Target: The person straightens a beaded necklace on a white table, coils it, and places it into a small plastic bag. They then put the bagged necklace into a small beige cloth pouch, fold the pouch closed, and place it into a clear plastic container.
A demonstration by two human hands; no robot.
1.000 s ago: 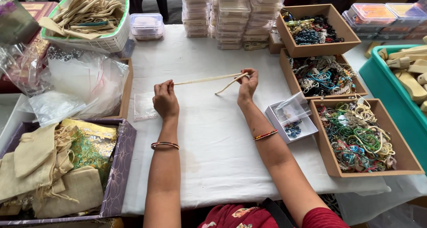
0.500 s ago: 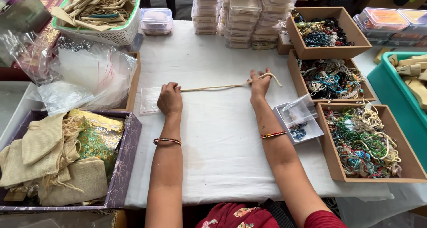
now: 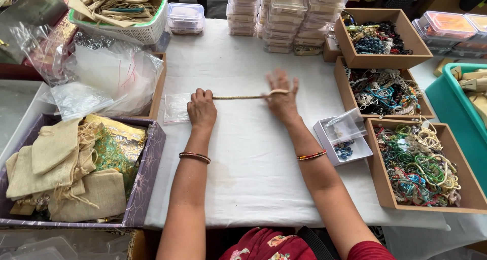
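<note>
A thin cream bead strand [image 3: 238,96] is stretched straight over the white tablecloth [image 3: 243,168]. My left hand [image 3: 202,108] is closed on its left end, fist down on the cloth. My right hand [image 3: 282,96] has the strand's other end looped over its spread fingers. A small clear plastic bag [image 3: 177,108] lies just left of my left hand. Both wrists wear bangles.
Three brown trays of beaded jewellery [image 3: 411,163] line the right side, with a small open clear box [image 3: 345,141] beside them. Stacked clear boxes [image 3: 284,16] stand at the back. Left: plastic bags [image 3: 106,82], a purple tray of cloth pouches [image 3: 76,174], a green basket [image 3: 122,11]. A teal bin [image 3: 459,113] sits far right.
The strand has been pulled taut and straight between my hands. My right hand's fingers have spread wide with the strand across them; the loose end seen earlier is gone from view.
</note>
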